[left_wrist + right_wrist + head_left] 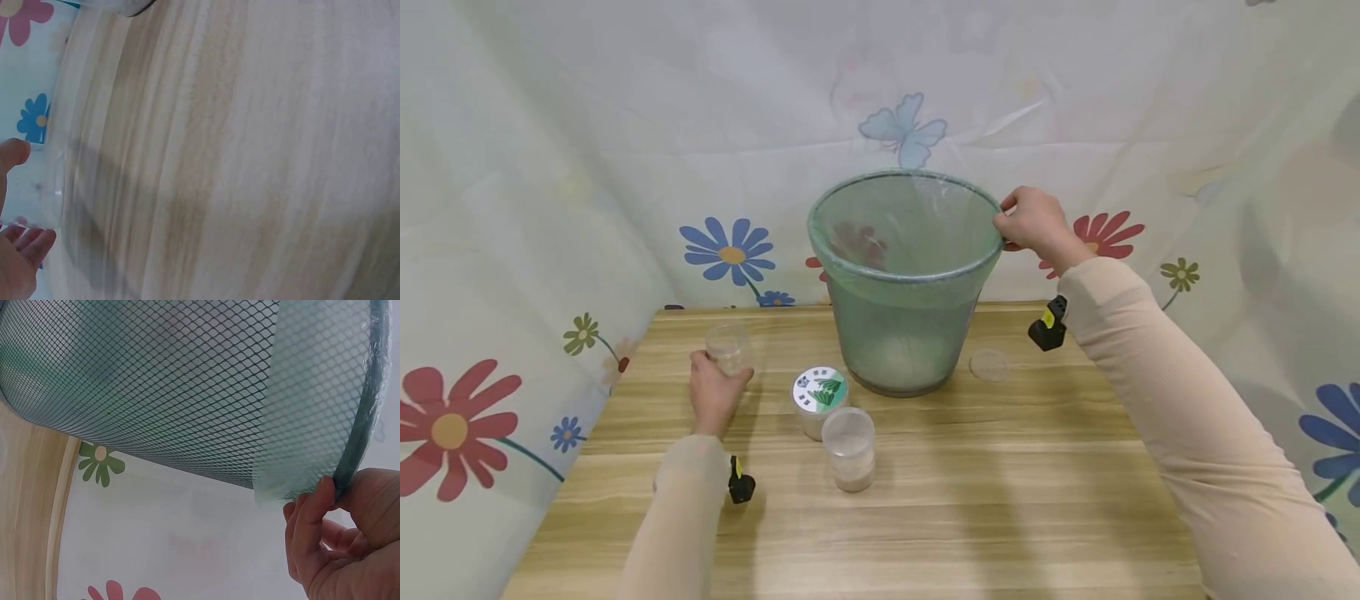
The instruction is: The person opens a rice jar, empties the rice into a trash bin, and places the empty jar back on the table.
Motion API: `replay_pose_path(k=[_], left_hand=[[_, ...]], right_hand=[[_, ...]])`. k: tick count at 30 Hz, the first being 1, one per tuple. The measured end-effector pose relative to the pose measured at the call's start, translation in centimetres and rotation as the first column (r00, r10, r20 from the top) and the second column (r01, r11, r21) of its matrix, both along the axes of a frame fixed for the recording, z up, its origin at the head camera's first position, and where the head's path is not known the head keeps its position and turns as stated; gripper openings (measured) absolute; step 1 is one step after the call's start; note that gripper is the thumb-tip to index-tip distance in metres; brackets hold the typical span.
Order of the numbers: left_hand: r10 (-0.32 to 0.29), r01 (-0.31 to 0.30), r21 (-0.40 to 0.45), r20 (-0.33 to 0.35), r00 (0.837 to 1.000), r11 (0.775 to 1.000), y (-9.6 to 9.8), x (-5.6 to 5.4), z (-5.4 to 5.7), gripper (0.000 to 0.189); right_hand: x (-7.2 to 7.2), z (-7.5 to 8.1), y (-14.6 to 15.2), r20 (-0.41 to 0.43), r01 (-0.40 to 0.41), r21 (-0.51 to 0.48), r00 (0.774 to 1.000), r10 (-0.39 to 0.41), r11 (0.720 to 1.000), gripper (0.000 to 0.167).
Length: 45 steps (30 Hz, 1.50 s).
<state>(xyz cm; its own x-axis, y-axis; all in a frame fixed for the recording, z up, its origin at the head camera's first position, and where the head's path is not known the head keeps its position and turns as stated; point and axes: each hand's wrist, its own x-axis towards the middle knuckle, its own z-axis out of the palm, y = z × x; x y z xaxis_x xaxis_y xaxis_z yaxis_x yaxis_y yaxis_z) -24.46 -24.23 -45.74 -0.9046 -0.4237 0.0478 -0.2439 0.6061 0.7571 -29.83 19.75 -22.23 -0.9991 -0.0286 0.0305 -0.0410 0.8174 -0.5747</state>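
Observation:
At the table's left, my left hand (pixel 717 393) grips a clear plastic cup (pixel 727 342) between thumb and fingers. The left wrist view shows that cup (pixel 34 187) from the side, close to the tabletop. My right hand (pixel 1036 221) pinches the rim of a green mesh wastebasket (pixel 902 342). A thin clear bag lines the basket, and its edge (pixel 300 425) is folded over the rim, under the right fingertips (pixel 322 494). The basket stands upright at the back of the table.
Before the basket stand a tub with a green and white printed lid (pixel 820 390) and an uncovered clear cup (pixel 850 450) with something pale at its bottom. A clear round lid (pixel 989 365) lies right of the basket. A flowered curtain (pixel 700 125) hangs behind the wooden table (pixel 1000 483).

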Motion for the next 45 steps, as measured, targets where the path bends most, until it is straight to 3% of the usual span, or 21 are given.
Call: replay_pose_path(k=[8, 22, 34, 45], left_hand=[[0.026, -0.026, -0.005, -0.012, 1.0, 1.0, -0.1, 0.0, -0.7, 0.079], [0.026, -0.026, 0.01, 0.01, 1.0, 1.0, -0.1, 0.1, -0.8, 0.086], [-0.041, 0.041, -0.01, -0.012, 0.999, 0.999, -0.9, 0.7, -0.5, 0.092], [-0.129, 0.13, -0.081, 0.022, 0.991, 0.988, -2.3, 1.9, 0.5, 0.099]], right_hand=[[-0.3, -0.1, -0.3, 0.004, -0.01, -0.018, 1.0, 0.01, 1.0, 0.041], [-0.2, 0.0, -0.4, 0.005, -0.009, -0.024, 1.0, 0.009, 1.0, 0.041], [-0.3, -0.1, 0.1, 0.005, -0.03, -0.048, 1.0, 0.03, 0.998, 0.043], [-0.3, -1.0, 0.9, -0.033, -0.067, -0.08, 0.997, 0.065, 0.995, 0.048]])
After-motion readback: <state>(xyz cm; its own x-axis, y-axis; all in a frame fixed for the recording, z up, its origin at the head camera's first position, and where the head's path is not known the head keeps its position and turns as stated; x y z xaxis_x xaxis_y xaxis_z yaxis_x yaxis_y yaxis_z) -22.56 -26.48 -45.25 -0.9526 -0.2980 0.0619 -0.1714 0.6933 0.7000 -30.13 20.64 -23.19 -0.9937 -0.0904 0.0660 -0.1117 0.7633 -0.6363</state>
